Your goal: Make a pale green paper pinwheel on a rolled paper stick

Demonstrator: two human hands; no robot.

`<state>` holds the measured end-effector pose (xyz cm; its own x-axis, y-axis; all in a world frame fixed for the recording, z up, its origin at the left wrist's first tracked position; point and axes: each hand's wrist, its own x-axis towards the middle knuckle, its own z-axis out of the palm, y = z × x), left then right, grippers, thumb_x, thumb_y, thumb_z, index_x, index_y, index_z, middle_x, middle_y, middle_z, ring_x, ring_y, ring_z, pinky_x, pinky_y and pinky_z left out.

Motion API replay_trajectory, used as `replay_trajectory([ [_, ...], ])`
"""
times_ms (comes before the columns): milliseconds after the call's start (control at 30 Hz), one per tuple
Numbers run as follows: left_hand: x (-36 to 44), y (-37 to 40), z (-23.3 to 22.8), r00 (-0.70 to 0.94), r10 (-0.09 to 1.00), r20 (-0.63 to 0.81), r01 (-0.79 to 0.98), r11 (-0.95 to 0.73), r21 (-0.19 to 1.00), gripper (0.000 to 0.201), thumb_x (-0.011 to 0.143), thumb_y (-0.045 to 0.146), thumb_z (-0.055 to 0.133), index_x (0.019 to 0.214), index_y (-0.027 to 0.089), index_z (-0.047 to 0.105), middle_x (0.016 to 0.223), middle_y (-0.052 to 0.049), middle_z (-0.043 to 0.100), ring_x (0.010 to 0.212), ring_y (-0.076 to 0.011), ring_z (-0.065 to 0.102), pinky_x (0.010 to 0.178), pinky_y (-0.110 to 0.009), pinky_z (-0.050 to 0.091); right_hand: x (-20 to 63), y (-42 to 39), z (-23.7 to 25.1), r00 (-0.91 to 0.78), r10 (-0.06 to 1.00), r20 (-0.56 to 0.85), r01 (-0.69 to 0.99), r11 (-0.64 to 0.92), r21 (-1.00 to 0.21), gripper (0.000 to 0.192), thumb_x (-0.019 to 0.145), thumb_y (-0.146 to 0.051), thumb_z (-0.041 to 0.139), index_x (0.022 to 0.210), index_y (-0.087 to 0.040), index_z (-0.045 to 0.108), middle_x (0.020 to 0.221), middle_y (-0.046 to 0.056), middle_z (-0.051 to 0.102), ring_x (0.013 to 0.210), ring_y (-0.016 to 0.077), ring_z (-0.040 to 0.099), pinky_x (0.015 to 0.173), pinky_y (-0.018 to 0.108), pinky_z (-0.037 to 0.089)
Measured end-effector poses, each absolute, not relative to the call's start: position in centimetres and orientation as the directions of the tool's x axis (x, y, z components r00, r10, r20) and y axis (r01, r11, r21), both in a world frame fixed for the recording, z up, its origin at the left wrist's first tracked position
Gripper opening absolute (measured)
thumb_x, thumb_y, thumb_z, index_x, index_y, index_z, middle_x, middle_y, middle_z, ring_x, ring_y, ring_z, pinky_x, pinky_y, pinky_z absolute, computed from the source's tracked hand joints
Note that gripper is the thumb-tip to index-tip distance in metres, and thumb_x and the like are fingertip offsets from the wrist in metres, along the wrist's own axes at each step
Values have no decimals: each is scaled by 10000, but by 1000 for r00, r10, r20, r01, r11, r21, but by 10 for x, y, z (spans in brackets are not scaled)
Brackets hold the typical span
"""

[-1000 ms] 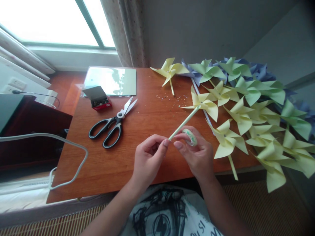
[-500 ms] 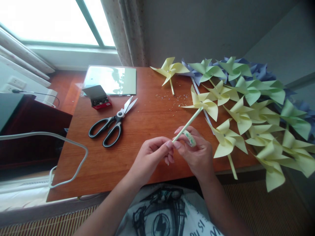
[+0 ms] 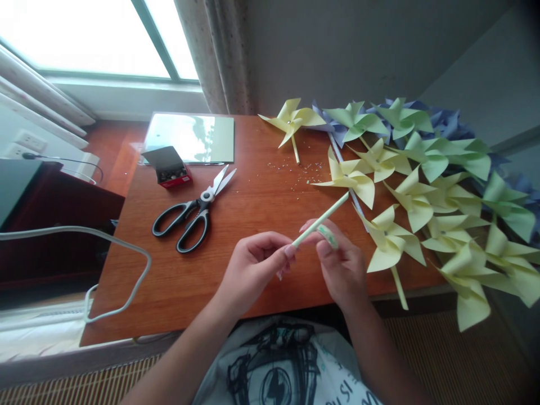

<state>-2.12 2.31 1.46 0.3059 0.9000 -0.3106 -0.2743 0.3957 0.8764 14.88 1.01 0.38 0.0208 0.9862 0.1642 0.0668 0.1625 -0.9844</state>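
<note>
Between thumb and fingers, my left hand [image 3: 259,269] pinches the lower end of a pale yellow rolled paper stick [image 3: 323,218]. The stick slants up to the right, its far end near a yellow paper pinwheel [image 3: 348,175] on the table. My right hand [image 3: 343,267] is closed around a small roll of clear tape [image 3: 328,236] with green print, worn over a finger; its fingertips lie behind the stick. The right thumb is bent against the tape roll. Whether tape is stuck on the stick's lower end is not visible.
Black-handled scissors [image 3: 200,205] lie with blades apart on the wooden table [image 3: 177,298]. Behind them stand an open red box [image 3: 172,175] of small items and a stack of paper [image 3: 221,140]. Yellow, green [image 3: 403,117] and purple pinwheels crowd the right. Paper bits [image 3: 310,171] are scattered mid-table.
The right thumb has come off the stick's lower end and moved right, onto the tape roll. The stick has tilted lower, and its far end has dropped slightly.
</note>
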Motion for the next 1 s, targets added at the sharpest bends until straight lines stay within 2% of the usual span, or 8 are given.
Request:
replay_trajectory([
  [67, -21, 22, 15, 233, 932, -277, -230, 330, 916, 188, 830, 321, 780, 808, 139, 741, 661, -15, 672, 573, -99, 563, 523, -192, 449, 152, 7, 2, 16, 989, 147, 42, 146, -988, 425, 1013, -508, 434, 845, -226, 703, 1045, 81, 652, 1008, 253, 625, 896, 407, 515],
  [100, -21, 22, 15, 203, 944, -258, -204, 299, 932, 188, 833, 322, 773, 811, 138, 737, 655, -15, 668, 569, -102, 562, 518, -195, 448, 154, 6, 3, 3, 991, 134, 40, 133, -990, 443, 1018, -515, 398, 837, -223, 678, 1047, 85, 651, 994, 257, 623, 891, 416, 514],
  [233, -22, 21, 15, 130, 981, -145, -44, 151, 987, 173, 860, 314, 736, 832, 143, 737, 644, -13, 659, 548, -107, 547, 505, -210, 439, 161, 2, 14, -103, 993, 51, 126, 64, -990, 283, 1017, -415, 431, 907, -231, 616, 1060, 78, 656, 950, 240, 598, 879, 410, 491],
  [367, -21, 20, 12, 102, 995, -15, 136, 1, 991, 164, 891, 299, 697, 841, 148, 738, 673, -27, 675, 574, -118, 561, 533, -225, 446, 162, 0, 21, -101, 990, 98, 219, 118, -969, 147, 983, -353, 518, 936, -234, 592, 1034, 59, 639, 954, 232, 592, 860, 386, 466],
  [467, -19, 19, 11, 99, 988, 118, 267, -141, 953, 118, 903, 234, 675, 834, 153, 727, 703, -26, 672, 597, -112, 558, 562, -225, 444, 160, -1, 24, -103, 985, 136, 277, 159, -947, 130, 969, -318, 547, 887, -227, 589, 1005, 50, 621, 945, 224, 588, 825, 365, 452],
  [567, -17, 18, 8, 90, 962, 257, 345, -272, 898, 51, 888, 150, 669, 875, 160, 717, 747, -24, 668, 634, -111, 578, 604, -221, 470, 155, -1, 26, -103, 981, 163, 332, 188, -924, 210, 982, -291, 524, 791, -213, 566, 945, 39, 596, 894, 202, 570, 790, 346, 431],
  [667, -13, 16, 5, 66, 930, 362, 391, -358, 848, 111, 868, 95, 671, 937, 169, 717, 792, -24, 676, 666, -108, 603, 638, -215, 499, 149, -3, 28, -75, 983, 165, 348, 181, -920, 275, 1002, -291, 490, 745, -208, 541, 935, 43, 581, 878, 196, 558, 775, 345, 428],
  [1000, -7, 12, -3, 75, 853, 516, 568, -462, 681, 170, 868, 128, 678, 1017, 198, 724, 862, -49, 742, 743, -154, 685, 693, -249, 541, 138, -9, 27, -37, 988, 147, 388, 150, -909, 263, 1009, -294, 485, 804, -211, 626, 932, 51, 604, 872, 209, 582, 778, 370, 466],
])
